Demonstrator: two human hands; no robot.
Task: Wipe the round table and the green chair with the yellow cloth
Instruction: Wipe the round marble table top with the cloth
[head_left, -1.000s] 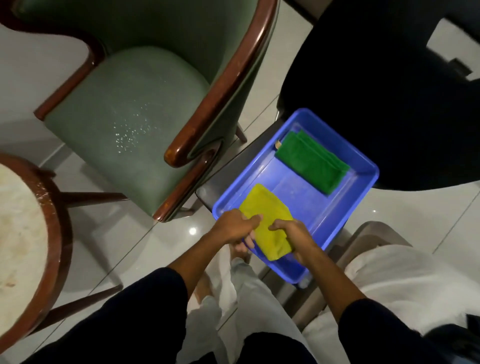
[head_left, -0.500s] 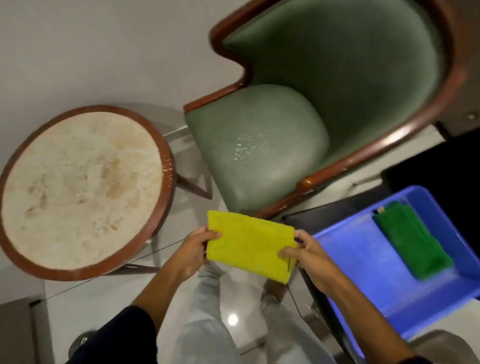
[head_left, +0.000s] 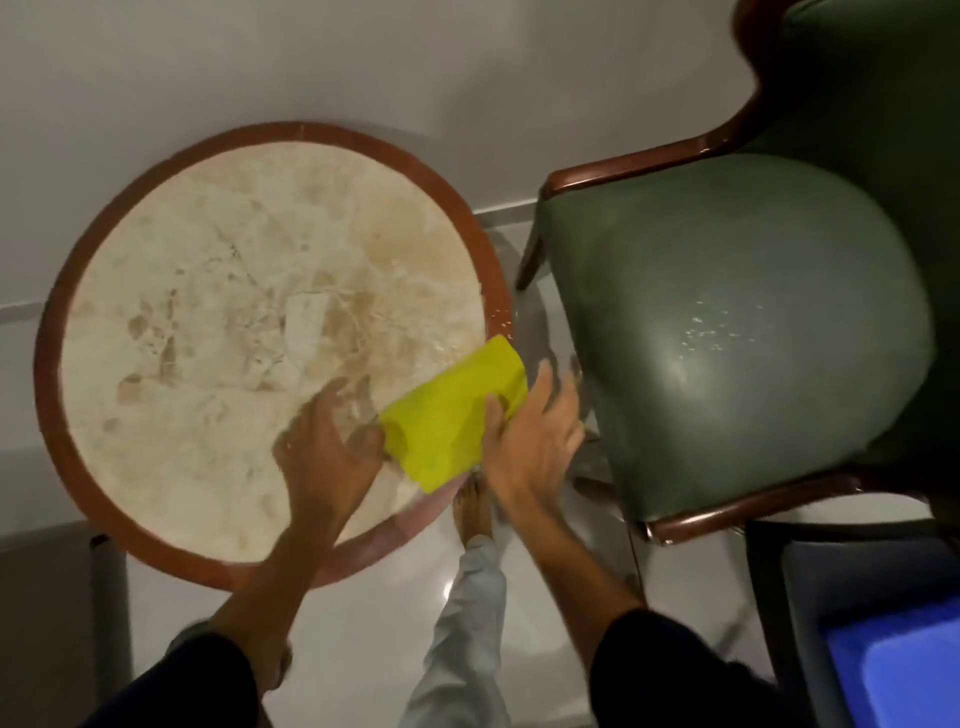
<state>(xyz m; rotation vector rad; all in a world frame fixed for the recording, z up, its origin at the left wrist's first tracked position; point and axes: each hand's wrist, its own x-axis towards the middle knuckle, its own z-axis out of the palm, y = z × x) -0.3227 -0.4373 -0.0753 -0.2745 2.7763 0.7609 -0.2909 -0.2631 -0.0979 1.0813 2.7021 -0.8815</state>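
Observation:
The yellow cloth (head_left: 451, 415), folded into a rectangle, hangs over the near right edge of the round table (head_left: 208, 332), which has a pale stained marble top and a reddish-brown wooden rim. My left hand (head_left: 324, 447) pinches the cloth's left end above the tabletop. My right hand (head_left: 530, 436) holds its right end with the thumb on top and the fingers spread, just beyond the table's rim. The green chair (head_left: 727, 332), with a padded seat and dark wooden arms, stands to the right, and small white specks dot its seat.
A blue tray (head_left: 893, 670) shows at the bottom right corner on a dark stand. A pale wall runs behind the table and chair. My legs in light trousers and a bare foot (head_left: 472, 509) stand on the glossy tiled floor between the table and the chair.
The cloth left the blue tray, was held stretched between both hands in the air, and now sits at the table's right edge. The view swung left from the tray toward the table.

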